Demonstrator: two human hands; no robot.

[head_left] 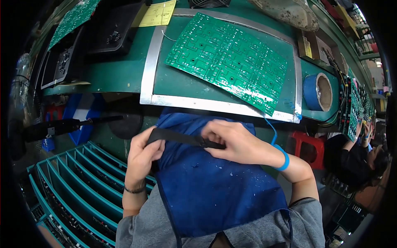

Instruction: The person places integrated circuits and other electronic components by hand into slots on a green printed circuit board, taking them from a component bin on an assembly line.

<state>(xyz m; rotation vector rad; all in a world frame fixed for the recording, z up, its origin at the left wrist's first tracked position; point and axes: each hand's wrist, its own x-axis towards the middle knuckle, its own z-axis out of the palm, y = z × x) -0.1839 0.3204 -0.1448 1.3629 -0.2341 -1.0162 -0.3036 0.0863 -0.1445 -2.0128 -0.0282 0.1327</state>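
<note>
A black strap (175, 137) stretches between my two hands, above the blue apron (219, 190) over my lap. My left hand (142, 151) pinches its left end, where the band folds over. The fingers of my right hand (231, 142) are curled round the other end, by a small dark buckle-like piece; they are slightly blurred. A blue wristband (283, 159) with a coiled cord circles my right wrist. Beyond my hands, a large green circuit board (231, 62) lies tilted on the bench inside a metal frame (206, 103), its near corner over the frame's front edge.
Left of me stands a teal slotted rack (78, 182) holding several boards. Black trays (113, 37) with small parts and a yellow paper (157, 14) lie at the back left. A blue tape roll (316, 91) sits at right, above a red stool (308, 149). Another person (351, 161) works at far right.
</note>
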